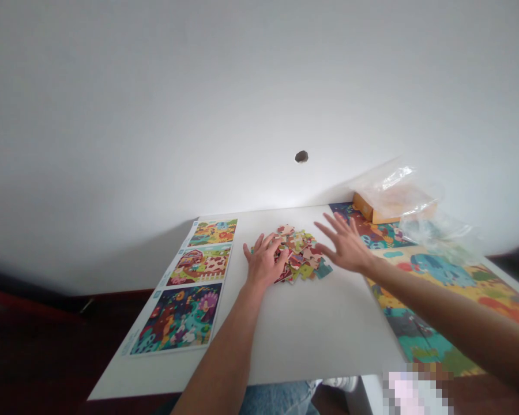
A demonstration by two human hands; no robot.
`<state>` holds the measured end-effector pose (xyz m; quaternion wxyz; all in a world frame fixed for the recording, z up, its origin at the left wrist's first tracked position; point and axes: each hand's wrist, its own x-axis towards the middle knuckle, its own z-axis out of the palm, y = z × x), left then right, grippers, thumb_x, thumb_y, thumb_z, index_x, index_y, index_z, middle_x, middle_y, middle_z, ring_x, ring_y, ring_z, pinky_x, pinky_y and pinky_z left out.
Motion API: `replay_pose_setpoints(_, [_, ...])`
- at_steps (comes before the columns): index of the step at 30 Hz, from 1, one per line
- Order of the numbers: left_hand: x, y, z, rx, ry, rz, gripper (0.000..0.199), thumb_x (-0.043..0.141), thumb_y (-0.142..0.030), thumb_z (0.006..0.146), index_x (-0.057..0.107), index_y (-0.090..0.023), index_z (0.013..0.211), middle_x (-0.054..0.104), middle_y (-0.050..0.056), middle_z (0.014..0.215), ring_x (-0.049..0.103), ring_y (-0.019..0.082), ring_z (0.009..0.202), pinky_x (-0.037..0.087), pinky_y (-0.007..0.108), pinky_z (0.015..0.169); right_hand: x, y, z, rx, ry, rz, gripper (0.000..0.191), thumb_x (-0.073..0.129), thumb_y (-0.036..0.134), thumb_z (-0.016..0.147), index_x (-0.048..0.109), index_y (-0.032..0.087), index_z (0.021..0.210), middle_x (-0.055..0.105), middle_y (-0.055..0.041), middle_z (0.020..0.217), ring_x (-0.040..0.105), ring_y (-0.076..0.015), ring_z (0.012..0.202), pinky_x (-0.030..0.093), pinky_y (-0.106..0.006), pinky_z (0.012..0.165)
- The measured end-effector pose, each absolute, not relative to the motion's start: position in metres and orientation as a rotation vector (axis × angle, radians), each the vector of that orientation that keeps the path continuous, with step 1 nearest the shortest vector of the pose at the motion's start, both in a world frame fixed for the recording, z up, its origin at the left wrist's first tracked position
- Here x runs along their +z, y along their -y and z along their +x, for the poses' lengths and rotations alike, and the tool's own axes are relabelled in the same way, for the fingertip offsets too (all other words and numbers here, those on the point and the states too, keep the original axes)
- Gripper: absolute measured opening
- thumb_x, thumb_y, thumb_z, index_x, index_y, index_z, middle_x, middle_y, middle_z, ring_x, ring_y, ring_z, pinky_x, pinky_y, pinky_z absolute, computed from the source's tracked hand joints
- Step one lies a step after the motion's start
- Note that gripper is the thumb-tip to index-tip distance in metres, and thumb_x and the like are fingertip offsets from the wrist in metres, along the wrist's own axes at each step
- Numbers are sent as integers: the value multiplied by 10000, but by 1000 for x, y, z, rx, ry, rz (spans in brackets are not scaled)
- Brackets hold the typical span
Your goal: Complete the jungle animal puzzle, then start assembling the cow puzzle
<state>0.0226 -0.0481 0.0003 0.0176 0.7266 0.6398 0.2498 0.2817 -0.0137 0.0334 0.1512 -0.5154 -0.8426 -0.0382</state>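
Note:
A heap of loose jigsaw puzzle pieces in reds, pinks, greens and teal lies on the white table. My left hand rests at the heap's left side, fingers spread, its thumb and fingertips touching or over the pieces. To the right of the heap, my right hand hovers with all fingers stretched apart and nothing in it. Some pieces under my left fingers are hidden.
A sheet with three printed pictures lies along the left. On the right are an assembled animal puzzle, a darker puzzle, an orange box and clear plastic bags. A wall with a hole rises behind.

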Motion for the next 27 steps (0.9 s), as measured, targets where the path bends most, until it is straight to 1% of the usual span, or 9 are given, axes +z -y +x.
replay_pose_setpoints(3, [-3,49,23,714,-2001,2257,450,459,-482,952,521,-376,1386,464,9,1519,344,331,1430,187,661,1150,-1,31,243,145,2499,-1464,714,272,673,952,231,316,1569,204,-80,1636,195,-410,1473,211,-669,1124])
replay_pose_setpoints(6, [-6,52,23,664,-1989,2284,549,420,-517,956,418,-336,1474,432,37,1542,351,341,1424,271,612,1132,-18,31,229,173,2464,-1493,692,236,625,978,156,303,1586,189,-81,1640,207,-390,1476,206,-636,1143])
replay_pose_setpoints(11, [-3,62,28,668,-2058,2284,577,428,-522,945,431,-289,1473,434,71,1538,362,365,1409,276,611,1128,-19,27,230,152,2428,-1494,618,262,540,1001,221,306,1571,251,-66,1624,259,-338,1467,240,-572,1156])
replay_pose_setpoints(14, [3,79,32,681,-2106,2238,595,456,-539,928,440,-291,1469,399,84,1559,328,382,1428,220,647,1142,-16,29,231,134,2387,-1474,581,278,487,1008,337,247,1533,341,-95,1582,325,-297,1438,281,-504,1159])
replay_pose_setpoints(17, [10,103,34,728,-2192,2224,587,450,-512,939,436,-279,1477,299,91,1606,178,398,1489,61,710,1149,-12,34,233,134,2341,-1421,560,225,438,1023,423,190,1484,438,-119,1512,397,-248,1394,323,-427,1152])
replay_pose_setpoints(19, [12,120,34,744,-2203,2250,569,428,-463,958,412,-275,1495,251,81,1622,96,382,1511,3,711,1151,-9,37,234,125,2339,-1367,574,209,451,1025,418,185,1488,431,-123,1511,399,-232,1392,333,-396,1150])
replay_pose_setpoints(21, [10,133,32,722,-2137,2287,545,407,-425,971,409,-283,1497,250,65,1623,105,366,1513,49,682,1172,-7,39,233,108,2410,-1312,601,264,525,1007,372,233,1520,350,-102,1568,348,-255,1424,317,-419,1159])
replay_pose_setpoints(23, [6,140,29,688,-2081,2288,537,398,-421,975,415,-290,1495,271,62,1616,151,366,1506,133,656,1179,-6,39,231,98,2494,-1324,648,338,609,967,312,316,1545,266,-66,1614,294,-313,1448,293,-490,1158])
replay_pose_setpoints(27, [0,136,28,668,-2081,2227,560,393,-479,970,424,-277,1491,291,77,1609,193,383,1492,227,641,1163,-8,34,222,68,2451,-1547,693,363,670,933,227,399,1555,211,-43,1637,250,-395,1453,272,-587,1122])
